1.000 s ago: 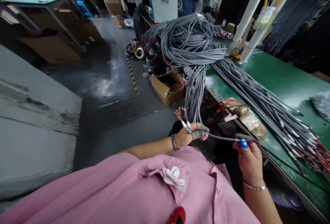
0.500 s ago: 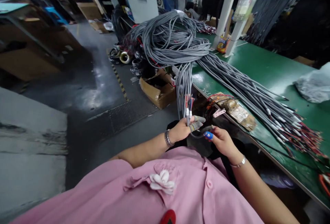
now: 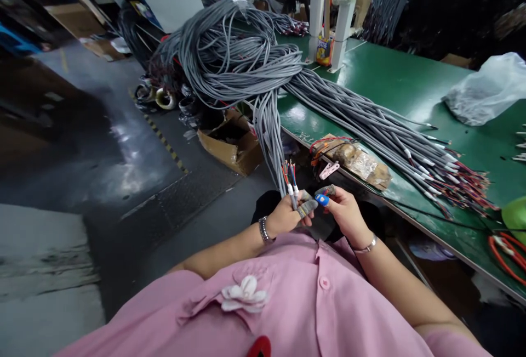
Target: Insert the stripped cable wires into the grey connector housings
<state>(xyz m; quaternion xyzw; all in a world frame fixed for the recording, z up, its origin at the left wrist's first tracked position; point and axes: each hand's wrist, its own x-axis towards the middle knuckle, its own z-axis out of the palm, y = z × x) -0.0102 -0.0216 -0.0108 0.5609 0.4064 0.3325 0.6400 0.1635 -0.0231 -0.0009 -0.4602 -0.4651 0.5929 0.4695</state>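
My left hand (image 3: 285,217) is closed around the ends of grey cables (image 3: 294,201). White sleeves (image 3: 290,189) and stripped coloured wires (image 3: 292,169) stick up above its fingers. Close on the right, my right hand (image 3: 345,211) pinches with thumb and forefinger; what lies between them is too small to make out. Grey covers sit on some fingertips of both hands, and a blue wrap (image 3: 321,199) is on the right thumb. Behind the left hand, a hanging bundle of grey cables (image 3: 267,126) drops from the large coil (image 3: 242,80) on the table.
The green table (image 3: 394,80) runs along the right, bearing a long row of cables (image 3: 370,126) with bare coloured ends. A taped block (image 3: 359,162) and a pink clip (image 3: 329,170) are at its near edge. An open carton (image 3: 230,146) stands on the floor; a plastic bag (image 3: 489,91) lies farther right.
The view has swung right, so the surroundings sit farther left. My right hand has come nearer the left, and the grey cable loop between them no longer shows. The left still grips the cables.
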